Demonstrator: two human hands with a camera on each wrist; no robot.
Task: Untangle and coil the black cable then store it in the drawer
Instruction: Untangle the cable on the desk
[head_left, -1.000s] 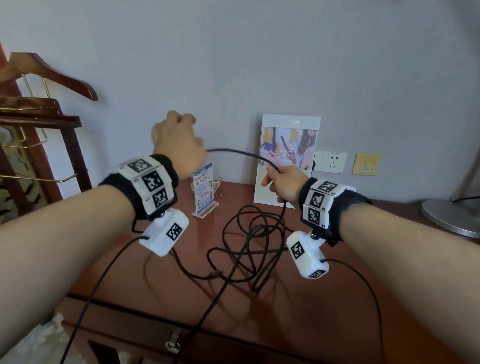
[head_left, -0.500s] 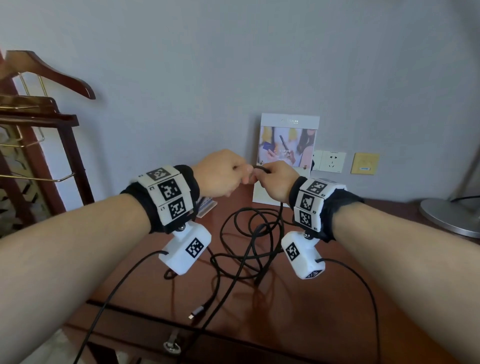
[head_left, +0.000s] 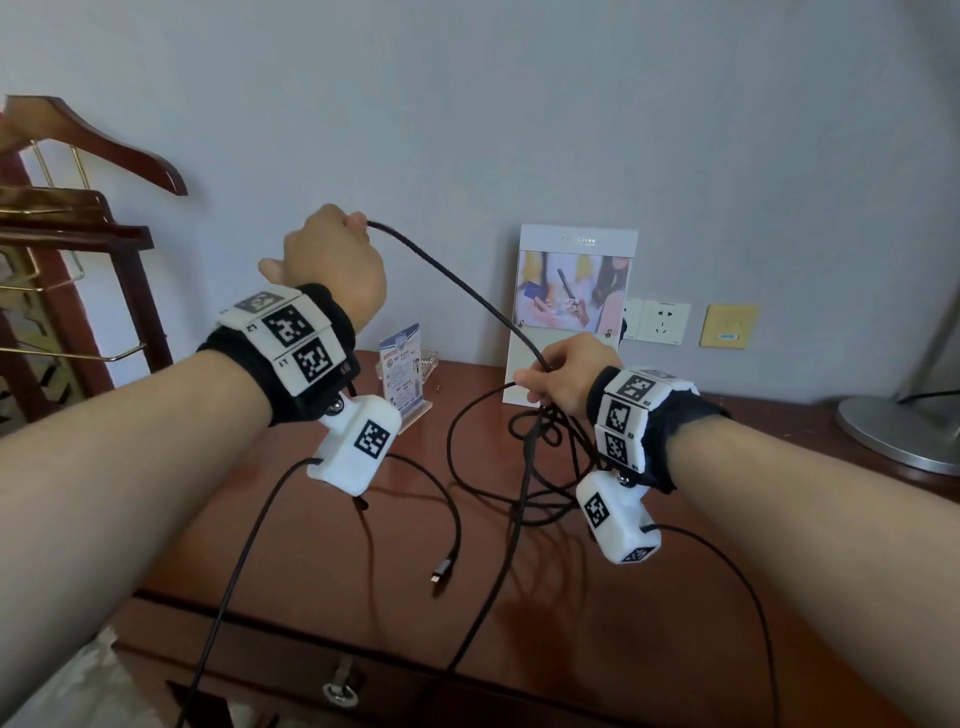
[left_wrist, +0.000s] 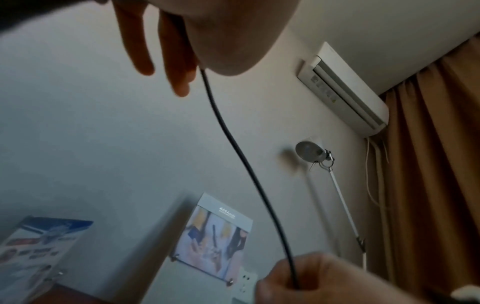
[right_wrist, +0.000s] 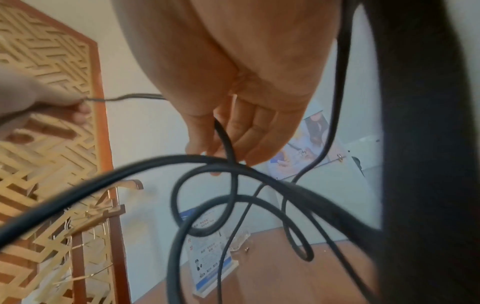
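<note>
one black cable (head_left: 457, 283) taut between two hands, left hand (head_left: 332, 270) and right hand (head_left: 563, 374) fingers both pinching it

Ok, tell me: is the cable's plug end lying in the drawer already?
No: the plug end of the black cable lies on the wooden desk top.

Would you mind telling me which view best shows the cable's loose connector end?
The head view: the connector lies in plain sight on the wooden desk, at the free end of the black cable. The left wrist view shows only the stretch between both hands; the right wrist view shows blurred loops, no connector.
</note>
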